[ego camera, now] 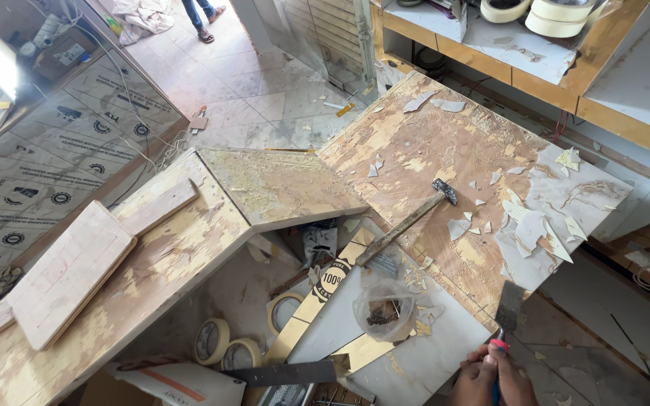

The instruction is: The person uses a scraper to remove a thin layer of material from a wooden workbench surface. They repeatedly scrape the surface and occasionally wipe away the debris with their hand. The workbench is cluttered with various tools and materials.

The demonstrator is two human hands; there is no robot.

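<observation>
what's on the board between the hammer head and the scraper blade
In the head view, loose white laminate chips lie on the board between the hammer head and the scraper blade, with scraped wood around them.

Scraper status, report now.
Both hands gripping flat metal scraper, blade at stripped wooden board edge. Wooden-handled hammer lies on board, apart. White laminate chips beside blade.
</observation>
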